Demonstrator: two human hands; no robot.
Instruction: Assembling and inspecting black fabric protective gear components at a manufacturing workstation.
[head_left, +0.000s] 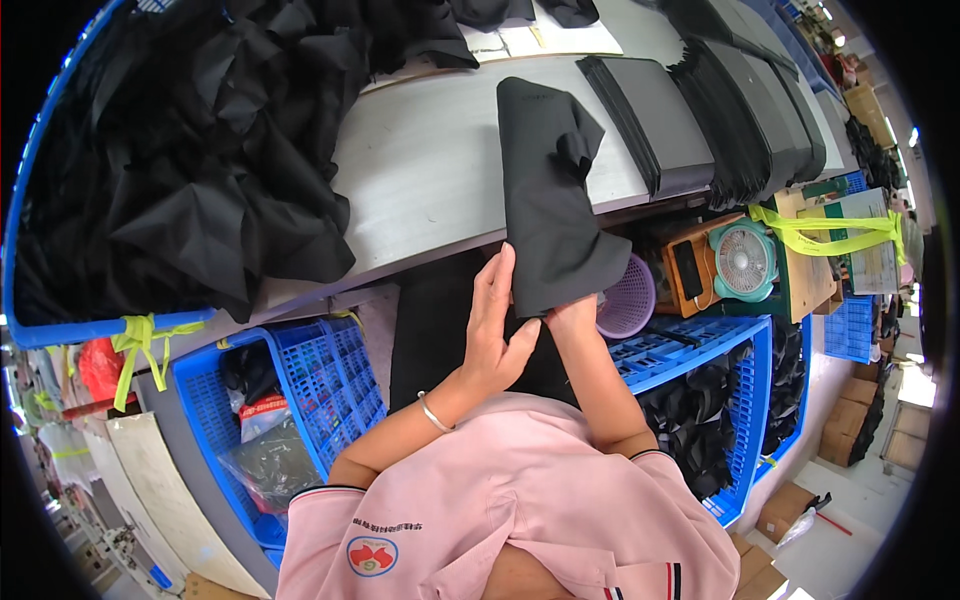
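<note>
A limp black fabric piece stretches from the light grey table over its front edge toward me. Its far end is smooth, while folds gather along its right side. My left hand lies along the cloth's left edge, fingers stretched out and the thumb apart near the bottom hem. A bracelet circles that wrist. My right hand goes under or into the near end of the same cloth; its fingers are hidden, so I cannot tell their grip.
Heaped black cloth fills a blue bin at left. Stacked flat black pieces sit at the table's far right. Below are blue crates, a purple basket, a teal fan and a phone in a wooden box.
</note>
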